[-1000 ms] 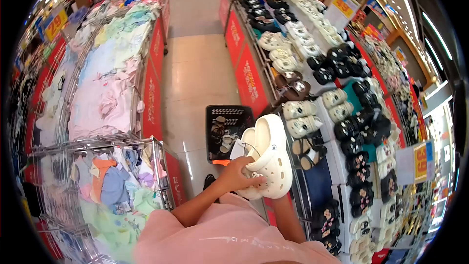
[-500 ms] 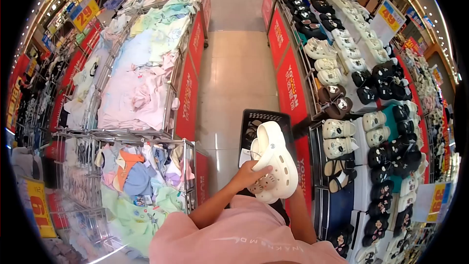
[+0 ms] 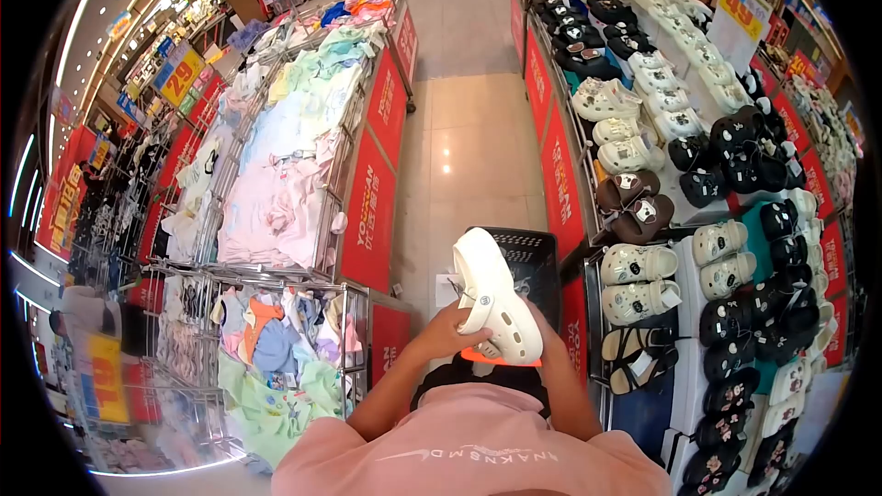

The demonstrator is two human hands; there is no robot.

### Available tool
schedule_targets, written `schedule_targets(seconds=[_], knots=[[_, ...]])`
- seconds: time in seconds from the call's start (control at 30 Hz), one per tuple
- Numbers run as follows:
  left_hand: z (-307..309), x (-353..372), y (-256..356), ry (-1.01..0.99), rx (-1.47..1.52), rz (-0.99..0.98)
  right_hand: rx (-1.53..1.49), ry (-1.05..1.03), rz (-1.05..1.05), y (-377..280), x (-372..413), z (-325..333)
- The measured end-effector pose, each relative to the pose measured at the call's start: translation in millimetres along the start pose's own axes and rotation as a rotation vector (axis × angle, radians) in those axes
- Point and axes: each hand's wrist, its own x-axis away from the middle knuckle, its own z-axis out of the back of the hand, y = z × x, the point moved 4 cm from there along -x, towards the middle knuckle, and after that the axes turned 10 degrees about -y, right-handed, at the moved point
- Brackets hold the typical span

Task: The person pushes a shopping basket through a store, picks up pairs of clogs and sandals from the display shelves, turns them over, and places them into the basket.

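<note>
In front of my chest I hold a white clog [image 3: 501,298] with round and oval vent holes, its heel strap up. My left hand [image 3: 443,332] is closed on the clog's left side, with the thumb lying across it. At the right side, my right hand [image 3: 540,320] supports the clog, its fingers mostly hidden behind it. A white paper tag [image 3: 446,289] sticks out beside the strap. Under the toe shows an orange strip [image 3: 496,357] that I cannot identify. Beyond the clog stands a black basket [image 3: 542,246], partly covered by it.
On the right, a rack holds rows of clogs [image 3: 638,266] and sandals [image 3: 638,358]. To the left, metal bins hold folded clothes [image 3: 276,207] and a heap of loose garments [image 3: 276,335]. Red panels [image 3: 370,207] line the tiled aisle [image 3: 469,156] ahead.
The white clog has shifted left and turned, with both hands still at it. The charm-covered clog behind it is now hidden; the orange strip has come into sight. The view has shifted.
</note>
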Motion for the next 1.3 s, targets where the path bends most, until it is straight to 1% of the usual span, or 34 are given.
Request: schedule_targets(seconds=[0.1,0.13,0.17,0.2,0.23,0.3,0.33,0.37,0.4,0.43,0.47,0.5,0.53,0.57,0.6,0.63,0.7,0.73,0.77,0.8,0.83,0.87,0.9,0.93,0.97,1.0,1.03,1.1,1.13,1.17,1.23,1.27,1.3], knots=[[-1.4,-22.0,20.7,-0.065,-0.304,-0.210,0.403,-0.203,0.337,-59.3,25.1,-23.9],[-2.4,-29.2,28.6,-0.055,-0.341,-0.244,0.478,-0.198,0.374,-74.3,28.6,-21.3],[-4.0,-34.1,38.0,-0.044,-0.373,-0.273,0.537,-0.262,0.422,-86.9,31.2,-17.5],[-7.1,-36.4,47.3,-0.031,-0.401,-0.297,0.596,-0.324,0.415,-104.2,37.2,-24.0],[-10.2,-39.4,57.4,-0.009,-0.377,-0.243,0.651,-0.388,0.405,-119.7,45.8,-32.7],[-17.9,-45.4,74.1,0.047,-0.334,-0.141,0.685,-0.387,0.269,-129.9,50.9,-26.4],[-20.2,-41.9,46.8,0.106,-0.728,-0.263,0.744,-0.343,0.237,-128.5,48.4,-16.3],[-22.6,-37.0,19.0,0.245,-1.121,-0.375,0.746,-0.310,0.171,-121.6,43.0,-2.3],[-25.1,-36.9,-3.1,0.213,-0.894,-0.255,0.686,-0.288,0.230,-112.4,32.0,3.3],[-28.3,-37.2,5.0,0.235,-0.903,-0.326,0.590,-0.270,0.242,-107.3,28.2,3.5],[-31.5,-37.4,13.0,0.259,-0.914,-0.397,0.408,-0.241,0.216,-101.2,24.7,4.3],[-34.6,-37.6,20.8,0.282,-0.927,-0.467,0.233,-0.204,0.174,-95.2,20.8,4.7],[-33.6,-37.1,36.8,0.318,-0.943,-0.435,0.087,-0.158,0.112,-89.5,15.0,6.9],[-33.0,-37.0,47.0,0.349,-0.957,-0.401,-0.024,-0.110,-0.030,-84.9,12.2,15.0],[-33.4,-38.4,43.2,0.340,-0.945,-0.325,-0.173,-0.024,0.015,-59.8,-6.4,43.9],[-34.3,-37.8,24.9,0.321,-0.917,-0.213,-0.111,-0.101,0.131,-60.1,-5.5,43.5],[-35.5,-38.4,-1.2,0.317,-0.810,-0.136,0.003,-0.243,0.369,-60.3,-1.4,43.8],[-36.5,-37.6,-11.4,0.236,-0.886,0.033,-0.077,-0.135,0.188,-51.3,-9.9,54.4],[-35.3,-40.0,-16.4,0.216,-0.878,0.022,-0.313,-0.151,0.051,-36.8,-17.6,67.5],[-31.3,-41.0,-39.7,0.202,-0.669,0.047,-0.325,-0.061,0.013,-40.9,-14.4,56.0],[-29.3,-42.9,-51.6,0.310,-0.673,-0.008,-0.436,-0.091,-0.112,-35.5,-20.9,58.0],[-28.5,-46.7,-78.9,0.326,-0.444,0.037,-0.281,0.005,-0.136,-25.3,-22.8,75.0],[-29.2,-48.7,-97.6,0.424,-0.488,-0.058,-0.242,0.008,-0.158,-14.9,-23.8,90.1],[-34.8,-52.8,-102.7,0.394,0.084,0.349,-0.195,0.103,-0.106,-3.4,-23.8,111.4],[-36.0,-60.2,-109.4,0.429,0.274,0.364,-0.227,0.162,-0.061,-5.8,-13.5,110.5],[-37.5,-64.1,-112.0,0.444,0.523,0.419,-0.142,0.253,-0.109,-10.4,-4.2,114.7],[-37.7,-67.8,-123.8,0.468,0.642,0.432,-0.055,0.334,-0.162,-10.4,4.1,119.8],[-26.2,-69.3,-210.0,0.349,0.703,0.534,0.177,0.439,-0.069,-3.4,13.3,135.1],[-23.1,-78.2,-236.0,0.302,0.692,0.612,0.302,0.489,-0.020,-1.3,15.2,145.1],[-23.1,-87.1,-257.3,0.253,0.681,0.692,0.507,0.536,-0.002,5.1,17.8,158.6],[-32.3,-110.9,-266.8,0.211,0.645,0.809,0.928,0.616,0.016,19.8,25.5,183.5],[-38.5,-124.9,-268.1,0.218,0.614,0.848,0.991,0.639,0.019,31.1,30.0,190.0],[-41.9,-138.5,-269.3,0.226,0.581,0.885,1.000,0.646,-0.062,26.6,38.2,171.4]])
